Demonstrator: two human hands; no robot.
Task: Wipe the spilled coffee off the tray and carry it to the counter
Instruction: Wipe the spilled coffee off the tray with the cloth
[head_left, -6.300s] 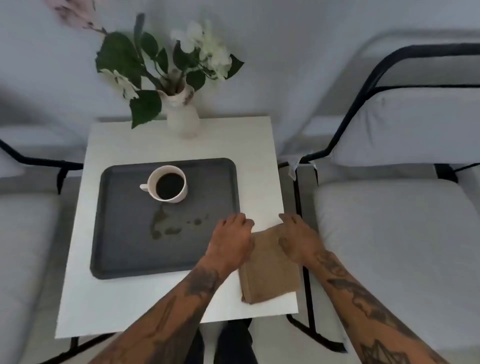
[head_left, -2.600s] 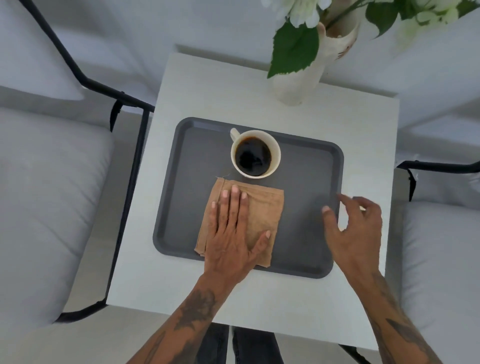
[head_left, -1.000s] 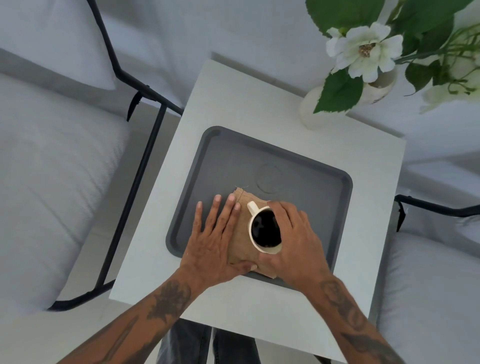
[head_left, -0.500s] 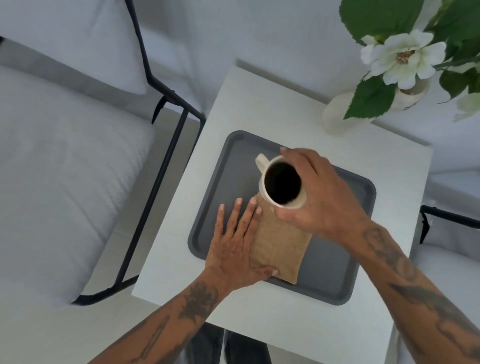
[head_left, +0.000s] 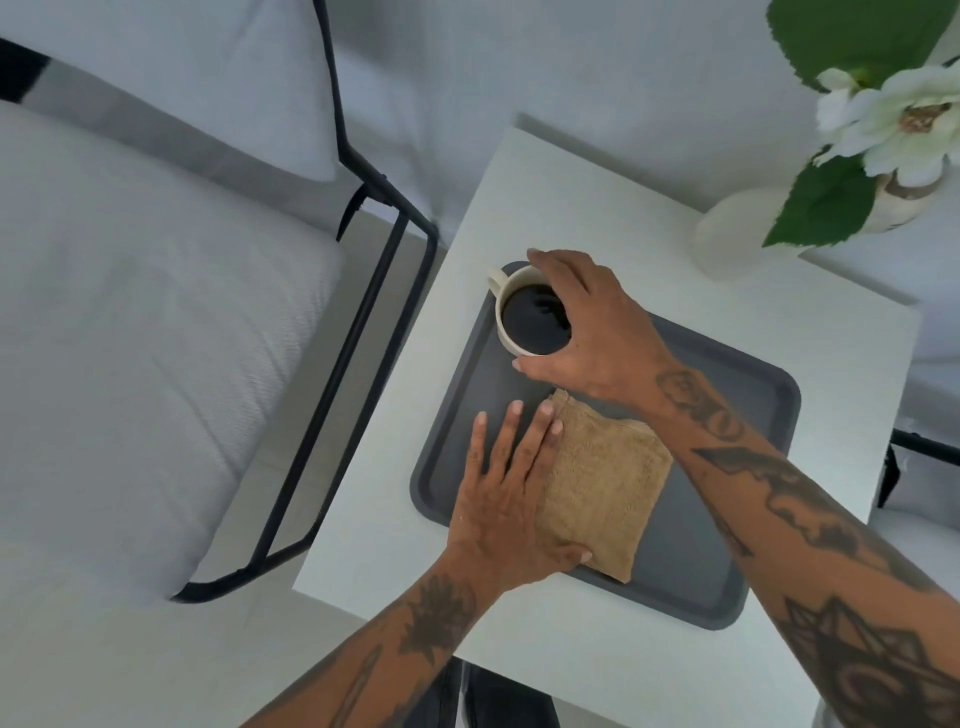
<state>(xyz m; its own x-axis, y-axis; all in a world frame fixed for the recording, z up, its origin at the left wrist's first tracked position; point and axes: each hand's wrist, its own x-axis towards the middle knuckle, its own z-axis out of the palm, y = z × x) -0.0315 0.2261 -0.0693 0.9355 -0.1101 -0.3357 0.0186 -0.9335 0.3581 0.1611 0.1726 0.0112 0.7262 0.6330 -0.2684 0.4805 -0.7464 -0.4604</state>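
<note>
Right hand (head_left: 592, 332) grip: fingers and thumb clamped from above around the rim of the round cream ceramic mug of black coffee (head_left: 530, 317). Mug sits over the far-left corner of the dark grey rectangular tray with rounded corners (head_left: 727, 545); handle points toward the far-left, past the tray rim. Cannot tell whether the base rests on the tray or hangs just above it.

Left hand (head_left: 506, 493) grip: fingers apart and flat, palm pressing down the left edge of the folded tan terry cloth (head_left: 602, 483); thumb hooks the cloth's near edge. Fingertips reach past the cloth onto bare tray.

Risks, as judged:
- Mug is filled close to the rim and held only by its rim. A tilt or a hard set-down would likely slop fresh coffee onto the tray.
- Mug is at the very corner, close to the tray rim. Landing half on the rim could tip it toward the white square bench (head_left: 649, 218).
- Right forearm crosses over the cloth; a wide wiping stroke could knock it and jolt the mug.
- Tray lies near the bench's left edge; a hard push might slide it.

Tray relative to the grips: under both hands, gripped by neither. Cloth lies mid-tray, just near of the mug. No spill visible on bare tray; under the cloth unknown.

White vase with white flowers and green leaves (head_left: 857, 156) stands at the far-right corner, well apart.
</note>
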